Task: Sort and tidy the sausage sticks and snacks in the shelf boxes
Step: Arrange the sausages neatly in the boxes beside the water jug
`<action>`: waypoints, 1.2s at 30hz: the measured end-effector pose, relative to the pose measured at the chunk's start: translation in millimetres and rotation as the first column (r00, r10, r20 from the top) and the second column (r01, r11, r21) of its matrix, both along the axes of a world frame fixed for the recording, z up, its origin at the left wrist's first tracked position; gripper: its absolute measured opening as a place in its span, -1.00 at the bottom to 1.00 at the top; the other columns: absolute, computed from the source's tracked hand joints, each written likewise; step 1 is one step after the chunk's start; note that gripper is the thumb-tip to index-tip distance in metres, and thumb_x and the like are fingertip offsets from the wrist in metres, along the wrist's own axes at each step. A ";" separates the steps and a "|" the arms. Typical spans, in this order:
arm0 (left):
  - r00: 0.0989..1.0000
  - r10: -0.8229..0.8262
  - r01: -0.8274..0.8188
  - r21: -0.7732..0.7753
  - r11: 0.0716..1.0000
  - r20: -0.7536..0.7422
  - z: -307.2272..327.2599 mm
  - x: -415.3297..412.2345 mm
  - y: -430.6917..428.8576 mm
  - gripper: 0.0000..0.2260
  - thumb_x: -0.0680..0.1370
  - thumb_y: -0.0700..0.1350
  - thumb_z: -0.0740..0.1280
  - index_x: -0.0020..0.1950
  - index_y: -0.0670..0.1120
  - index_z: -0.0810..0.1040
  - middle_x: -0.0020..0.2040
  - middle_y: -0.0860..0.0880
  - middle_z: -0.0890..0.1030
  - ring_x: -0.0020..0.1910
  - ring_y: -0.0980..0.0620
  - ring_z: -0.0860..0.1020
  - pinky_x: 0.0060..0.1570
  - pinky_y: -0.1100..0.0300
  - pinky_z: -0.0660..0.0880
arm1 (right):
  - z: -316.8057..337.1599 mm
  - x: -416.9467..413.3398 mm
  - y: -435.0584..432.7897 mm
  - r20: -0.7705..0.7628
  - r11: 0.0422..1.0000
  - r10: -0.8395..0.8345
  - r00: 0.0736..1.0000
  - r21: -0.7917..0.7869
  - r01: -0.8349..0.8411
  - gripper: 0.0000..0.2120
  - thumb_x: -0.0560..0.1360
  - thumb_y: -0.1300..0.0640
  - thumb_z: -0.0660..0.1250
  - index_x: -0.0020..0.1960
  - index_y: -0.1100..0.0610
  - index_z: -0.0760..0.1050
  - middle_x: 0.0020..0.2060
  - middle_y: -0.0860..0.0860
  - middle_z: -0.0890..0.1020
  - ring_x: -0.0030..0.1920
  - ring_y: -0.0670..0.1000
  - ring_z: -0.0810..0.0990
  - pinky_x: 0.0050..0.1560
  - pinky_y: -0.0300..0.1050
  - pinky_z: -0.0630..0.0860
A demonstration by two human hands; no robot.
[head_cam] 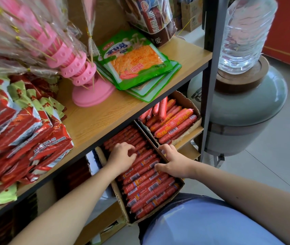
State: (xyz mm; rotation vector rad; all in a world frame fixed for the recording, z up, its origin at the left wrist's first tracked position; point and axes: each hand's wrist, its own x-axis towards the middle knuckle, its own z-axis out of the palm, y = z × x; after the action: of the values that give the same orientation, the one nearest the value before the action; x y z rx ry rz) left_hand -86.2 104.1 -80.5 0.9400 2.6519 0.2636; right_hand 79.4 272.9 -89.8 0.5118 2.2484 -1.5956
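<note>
A long cardboard box [118,197] on the lower shelf is packed with rows of thin red sausage sticks [146,186]. My left hand [122,156] rests on the sticks in the box's middle, fingers curled down onto them. My right hand [171,160] grips the box's right wall, thumb inside against the sticks. Behind it, a second cardboard box [186,103] holds thicker orange-red sausages [173,122], some lying askew and a few standing on end.
The wooden shelf [105,117] above carries green snack packets [137,62], a pink lollipop stand [87,80] and a heap of red snack bags [22,137]. A grey shelf post [209,85] and a water dispenser [243,103] stand at the right.
</note>
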 end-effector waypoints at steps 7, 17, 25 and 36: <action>0.984 -0.134 0.142 -0.064 0.988 0.121 -9.9 14.2 2.5 -0.61 0.54 0.16 0.34 0.29 -0.01 0.55 0.21 0.08 0.50 0.26 0.08 0.44 0.29 0.07 0.41 | -0.5 1.1 0.9 0.001 1.000 -0.007 1.000 -0.005 0.007 -0.32 0.52 -0.18 0.37 0.49 -0.02 0.14 0.37 -0.02 0.26 0.29 0.05 0.44 0.26 0.06 0.55; 0.856 -0.315 0.398 -0.135 0.907 0.410 26.7 49.6 -2.4 -0.13 0.35 0.45 0.35 0.54 0.24 0.03 0.46 0.25 0.06 0.51 0.09 -0.02 0.48 -0.06 0.10 | 1.2 2.5 3.6 0.011 0.999 -0.003 1.000 -0.035 0.004 -0.38 0.57 -0.08 0.34 0.52 -0.04 0.13 0.40 -0.01 0.24 0.29 0.04 0.42 0.22 -0.02 0.56; 0.848 -0.439 0.521 -0.315 0.794 0.295 19.7 72.2 -1.2 0.02 0.33 0.38 0.43 0.57 0.13 -0.10 0.48 0.15 -0.04 0.46 0.08 -0.13 0.49 -0.03 -0.10 | -1.3 0.3 2.5 0.027 0.997 -0.046 0.999 -0.067 0.048 -0.42 0.58 -0.22 0.24 0.49 -0.01 0.20 0.37 0.00 0.29 0.31 0.04 0.40 0.31 0.03 0.48; 0.972 -0.229 0.226 0.051 0.973 0.059 23.9 20.8 -3.0 -0.56 0.50 0.05 0.36 0.35 0.01 0.41 0.21 0.11 0.42 0.28 0.09 0.39 0.31 0.06 0.38 | -3.1 1.1 2.3 0.026 0.996 -0.048 0.998 -0.077 0.050 -0.46 0.62 -0.19 0.20 0.50 0.00 0.19 0.41 0.01 0.26 0.34 0.06 0.39 0.39 0.07 0.40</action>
State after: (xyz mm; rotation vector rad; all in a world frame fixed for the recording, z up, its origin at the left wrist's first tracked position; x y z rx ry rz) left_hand -65.4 101.1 -56.6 1.2169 2.4611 0.2939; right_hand 80.5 275.1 -92.9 0.5666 2.1626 -1.6835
